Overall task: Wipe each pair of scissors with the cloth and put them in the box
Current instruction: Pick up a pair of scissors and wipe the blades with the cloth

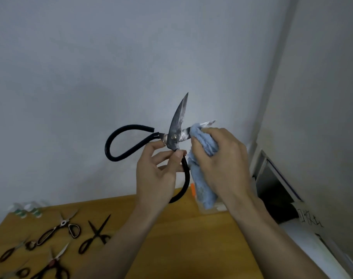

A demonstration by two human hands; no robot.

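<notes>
Holding the big black-handled scissors [172,137] up in front of the wall, the left hand [157,174] pinches them just below the pivot, blades spread; the right hand [221,158] clamps the blue cloth [201,141] round one blade. Stiff, heavy steel with sharp edges, so grip the handle loops. More scissors [95,234] lie on the counter [181,238]

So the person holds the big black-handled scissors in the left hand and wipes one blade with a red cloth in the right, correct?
Not quite: the head view shows the cloth is light blue, not red. The left hand holds the big black-handled scissors, and the right hand wipes one blade.
</notes>
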